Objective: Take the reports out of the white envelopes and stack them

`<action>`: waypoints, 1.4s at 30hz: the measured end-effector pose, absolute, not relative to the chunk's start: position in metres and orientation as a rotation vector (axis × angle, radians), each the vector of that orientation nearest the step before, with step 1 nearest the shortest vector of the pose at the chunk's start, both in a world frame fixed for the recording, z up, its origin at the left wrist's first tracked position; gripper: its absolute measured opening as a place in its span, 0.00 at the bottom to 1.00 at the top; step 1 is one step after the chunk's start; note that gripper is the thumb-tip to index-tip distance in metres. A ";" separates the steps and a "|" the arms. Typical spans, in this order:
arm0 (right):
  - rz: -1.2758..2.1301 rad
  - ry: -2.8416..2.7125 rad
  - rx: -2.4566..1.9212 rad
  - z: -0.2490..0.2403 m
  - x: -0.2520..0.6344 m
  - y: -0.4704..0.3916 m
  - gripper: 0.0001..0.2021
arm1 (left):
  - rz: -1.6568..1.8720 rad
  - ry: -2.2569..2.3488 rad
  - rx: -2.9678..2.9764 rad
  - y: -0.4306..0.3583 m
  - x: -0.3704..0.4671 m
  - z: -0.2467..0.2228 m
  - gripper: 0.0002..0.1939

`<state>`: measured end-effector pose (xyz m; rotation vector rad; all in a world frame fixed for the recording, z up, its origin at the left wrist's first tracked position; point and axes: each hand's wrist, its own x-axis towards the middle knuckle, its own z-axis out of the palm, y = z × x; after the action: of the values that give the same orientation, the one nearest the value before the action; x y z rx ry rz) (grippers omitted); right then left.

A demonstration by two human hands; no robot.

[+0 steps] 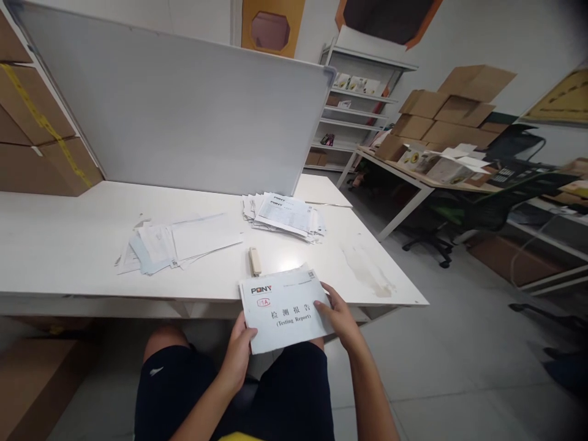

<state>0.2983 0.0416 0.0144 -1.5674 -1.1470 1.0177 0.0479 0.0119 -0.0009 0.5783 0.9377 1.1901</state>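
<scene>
Between my two hands is a pale blue testing report (285,334), its printed cover facing up and other sheets showing behind its far edge. My left hand (239,346) grips its left side, thumb on top. My right hand (339,313) holds the right side, thumb also on the cover. The report hangs over the table's front edge, above my lap. Just beyond it lies a beige stapler (255,261). Farther back is a stack of PONY reports (285,214). To the left, loose papers (202,237) are fanned out on the table.
A large whiteboard (184,110) stands along the back of the white table (59,245). Cardboard boxes (41,128) are piled at its left end. On the right are a metal shelf (358,110), a second table with stacked boxes (459,116) and an office chair (482,202).
</scene>
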 end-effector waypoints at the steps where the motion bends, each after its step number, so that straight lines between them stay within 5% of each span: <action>1: 0.992 -1.142 -1.577 0.013 0.298 0.043 0.30 | 1.188 0.940 0.575 0.013 0.048 0.000 0.25; 9: 0.699 -1.258 -1.832 0.016 0.297 0.057 0.31 | 1.049 1.059 0.694 0.019 0.049 0.001 0.29; 19: 0.393 -1.541 -1.976 0.026 0.291 0.059 0.24 | 1.021 1.064 0.863 0.037 0.043 0.009 0.16; 26: -0.141 -1.630 -1.815 0.042 0.252 0.057 0.18 | 1.021 1.042 0.789 0.033 0.047 0.011 0.12; 36: 0.047 -2.150 -1.506 0.062 0.176 0.090 0.26 | 1.120 1.205 0.785 0.029 0.067 0.010 0.17; 42: -0.098 -2.217 -1.590 0.064 0.164 0.104 0.17 | 1.151 1.226 0.765 0.027 0.067 0.007 0.19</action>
<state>0.1639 0.1045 0.0637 -1.5898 -2.2170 -0.0976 0.0675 0.0268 0.0070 0.7645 1.2258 1.1507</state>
